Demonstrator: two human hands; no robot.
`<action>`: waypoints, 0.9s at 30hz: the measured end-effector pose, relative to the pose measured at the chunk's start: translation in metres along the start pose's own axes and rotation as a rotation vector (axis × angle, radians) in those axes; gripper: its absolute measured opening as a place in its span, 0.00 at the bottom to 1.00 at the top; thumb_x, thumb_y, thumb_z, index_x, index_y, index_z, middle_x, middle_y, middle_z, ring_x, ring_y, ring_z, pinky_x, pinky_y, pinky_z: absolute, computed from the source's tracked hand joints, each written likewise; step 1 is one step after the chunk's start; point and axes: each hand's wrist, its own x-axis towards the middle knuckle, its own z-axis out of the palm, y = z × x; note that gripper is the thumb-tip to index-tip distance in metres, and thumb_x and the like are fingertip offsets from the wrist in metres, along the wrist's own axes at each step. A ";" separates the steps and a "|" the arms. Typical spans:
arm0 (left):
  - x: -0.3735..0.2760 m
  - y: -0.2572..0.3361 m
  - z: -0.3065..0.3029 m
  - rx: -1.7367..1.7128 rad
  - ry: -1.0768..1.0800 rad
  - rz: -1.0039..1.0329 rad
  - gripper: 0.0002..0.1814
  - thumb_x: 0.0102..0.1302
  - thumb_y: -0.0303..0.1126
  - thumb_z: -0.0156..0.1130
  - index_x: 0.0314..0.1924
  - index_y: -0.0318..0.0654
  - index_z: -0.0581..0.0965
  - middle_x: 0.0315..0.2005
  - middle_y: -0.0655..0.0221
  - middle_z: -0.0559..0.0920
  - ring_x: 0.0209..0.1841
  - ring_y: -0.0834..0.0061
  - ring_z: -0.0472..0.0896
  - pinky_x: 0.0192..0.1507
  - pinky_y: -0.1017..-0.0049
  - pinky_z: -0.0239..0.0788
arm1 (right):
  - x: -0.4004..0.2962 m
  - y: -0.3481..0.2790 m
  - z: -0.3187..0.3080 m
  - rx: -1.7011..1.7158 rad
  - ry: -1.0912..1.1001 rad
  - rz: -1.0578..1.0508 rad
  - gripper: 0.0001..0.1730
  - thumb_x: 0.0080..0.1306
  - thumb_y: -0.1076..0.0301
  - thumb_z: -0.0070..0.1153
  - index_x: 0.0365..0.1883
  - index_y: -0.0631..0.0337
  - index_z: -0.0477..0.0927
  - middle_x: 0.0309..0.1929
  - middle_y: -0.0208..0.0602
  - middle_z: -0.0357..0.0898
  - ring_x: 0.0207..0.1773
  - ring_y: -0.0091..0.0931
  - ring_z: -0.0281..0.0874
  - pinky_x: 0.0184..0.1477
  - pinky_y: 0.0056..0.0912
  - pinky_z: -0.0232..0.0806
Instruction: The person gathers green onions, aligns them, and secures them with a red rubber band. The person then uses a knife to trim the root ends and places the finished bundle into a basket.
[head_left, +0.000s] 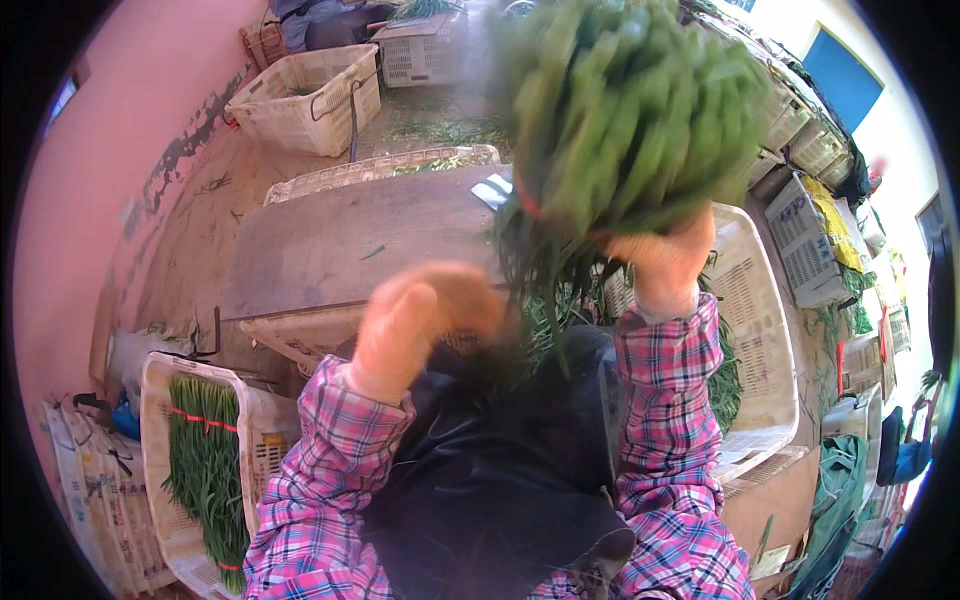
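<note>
My right hand (664, 259) grips a large bundle of long green leaves, likely garlic chives (630, 120), from below, raised over the right of the wooden board (360, 232). A red band (527, 196) shows at the bundle's left side. Thin dark leaves (555, 262) dangle beneath it. Left of these, over the board's near edge, is my left hand (427, 322), blurred, its thumb raised and its fingers towards the dangling leaves. Whether those fingers touch any leaf is hidden by blur. A black apron (502, 465) covers my lap.
At my left, a white plastic crate (154, 450) holds banded green bundles (206, 442). Another crate (757, 322) with loose leaves stands at my right. Ahead is a crate (300, 112) near the pink wall (90, 187). A person (322, 26) sits at the back; more crates line the right.
</note>
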 end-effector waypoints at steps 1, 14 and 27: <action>0.003 -0.014 -0.001 -0.277 -0.146 -0.152 0.41 0.72 0.58 0.52 0.72 0.33 0.59 0.62 0.53 0.73 0.64 0.62 0.72 0.67 0.59 0.62 | -0.004 0.000 -0.001 -0.344 -0.070 -0.200 0.42 0.43 0.75 0.77 0.58 0.67 0.71 0.52 0.41 0.79 0.54 0.32 0.78 0.56 0.38 0.71; -0.015 -0.026 -0.038 -0.159 0.205 -0.394 0.30 0.67 0.36 0.62 0.66 0.34 0.67 0.56 0.60 0.79 0.53 0.66 0.81 0.57 0.64 0.73 | -0.155 0.077 -0.038 -0.713 0.068 0.173 0.29 0.59 0.69 0.63 0.59 0.66 0.73 0.56 0.47 0.77 0.57 0.39 0.76 0.59 0.39 0.70; -0.112 0.069 -0.053 0.307 0.282 -0.672 0.41 0.57 0.40 0.72 0.68 0.33 0.66 0.59 0.64 0.77 0.61 0.68 0.75 0.62 0.68 0.66 | -0.129 0.124 0.145 0.575 0.026 0.720 0.27 0.66 0.65 0.61 0.60 0.69 0.72 0.55 0.38 0.78 0.57 0.28 0.74 0.59 0.34 0.67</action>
